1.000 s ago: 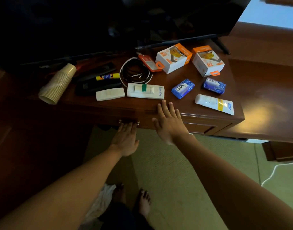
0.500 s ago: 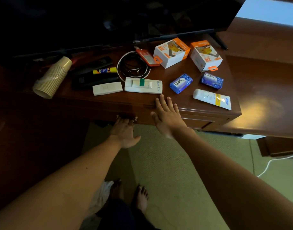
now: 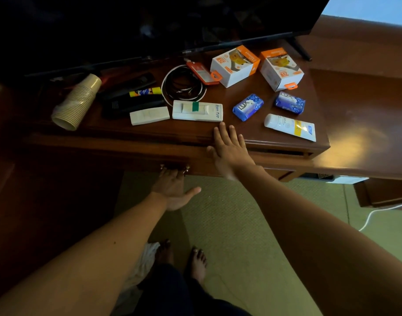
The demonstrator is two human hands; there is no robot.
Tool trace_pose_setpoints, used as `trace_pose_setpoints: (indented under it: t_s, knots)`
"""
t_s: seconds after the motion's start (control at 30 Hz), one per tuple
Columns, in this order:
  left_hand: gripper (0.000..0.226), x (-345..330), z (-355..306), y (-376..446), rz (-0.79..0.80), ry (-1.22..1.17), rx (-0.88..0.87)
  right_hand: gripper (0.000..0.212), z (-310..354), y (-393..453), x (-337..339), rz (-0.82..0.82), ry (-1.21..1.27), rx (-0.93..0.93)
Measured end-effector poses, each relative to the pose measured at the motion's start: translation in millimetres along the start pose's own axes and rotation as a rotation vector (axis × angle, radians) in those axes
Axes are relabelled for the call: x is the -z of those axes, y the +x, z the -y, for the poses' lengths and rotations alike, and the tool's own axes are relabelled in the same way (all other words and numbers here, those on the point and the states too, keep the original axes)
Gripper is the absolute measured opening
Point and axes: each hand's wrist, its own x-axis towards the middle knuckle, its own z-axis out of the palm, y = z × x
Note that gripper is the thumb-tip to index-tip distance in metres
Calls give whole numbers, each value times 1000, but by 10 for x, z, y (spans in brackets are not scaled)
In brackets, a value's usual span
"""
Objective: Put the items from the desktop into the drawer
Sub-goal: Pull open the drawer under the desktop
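Note:
The dark wooden desktop (image 3: 252,133) carries two white remotes (image 3: 197,110) (image 3: 149,115), two blue soap bars (image 3: 248,107) (image 3: 290,102), a white tube (image 3: 290,127), two white-and-orange boxes (image 3: 235,66) (image 3: 282,70), a cable coil (image 3: 184,86), an orange tag (image 3: 203,73), a yellow marker (image 3: 145,91), black remotes (image 3: 131,104) and stacked paper cups (image 3: 76,102). My left hand (image 3: 172,190) is below the desk edge, fingers hooked on the brass drawer handle (image 3: 175,167), thumb out. My right hand (image 3: 229,149) lies flat on the front edge, fingers apart, holding nothing.
A dark TV screen (image 3: 150,23) stands along the back of the desk, one foot (image 3: 301,51) at the right. A lower wooden surface (image 3: 366,115) adjoins on the right. Green carpet, my feet (image 3: 197,263) and a white cable (image 3: 377,213) are below.
My left hand has slid up so its fingers hook the drawer handle. My right hand has stayed on the desk's front edge.

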Motion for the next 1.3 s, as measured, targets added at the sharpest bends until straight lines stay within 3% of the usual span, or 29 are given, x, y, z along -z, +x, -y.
trace_pose_setpoints:
  t_s: [1.3]
  knots:
    - [110,-862,-348,-1568,-8,-3,49,71,80,-46,-79,-1,-58,-65]
